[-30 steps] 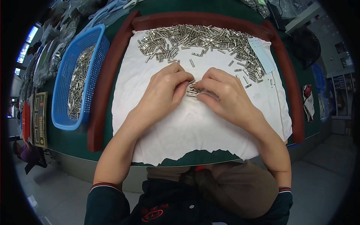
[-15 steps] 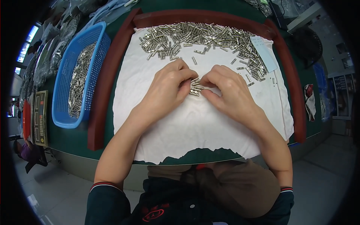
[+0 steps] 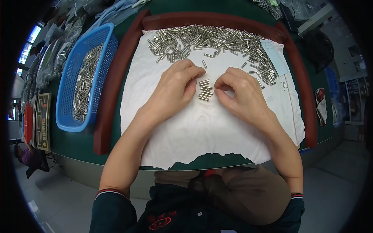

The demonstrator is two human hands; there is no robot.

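Observation:
Several short silvery metal pins (image 3: 205, 91) lie side by side in a small stack on the white cloth (image 3: 194, 132), between my two hands. My left hand (image 3: 173, 85) is just left of them, its index finger and thumb apart with nothing visible between them. On the other side, my right hand (image 3: 243, 91) has curled fingers, with the index tip and thumb slightly apart and no pin visible in them. A single loose pin (image 3: 204, 64) lies just beyond my left fingertips. Farther back spreads a large heap of similar pins (image 3: 206, 37).
A dark red wooden frame (image 3: 210, 17) borders the cloth on the left, back and right. Outside it on the left stands a blue plastic basket (image 3: 62, 97) holding many pins. A pale blue paper slip (image 3: 274, 58) lies at the cloth's right. Bagged goods (image 3: 64, 42) crowd the far left.
Both hands have drawn apart from the small group of pins, my left hand leftward and my right hand rightward. The lined-up pins now show uncovered on the cloth.

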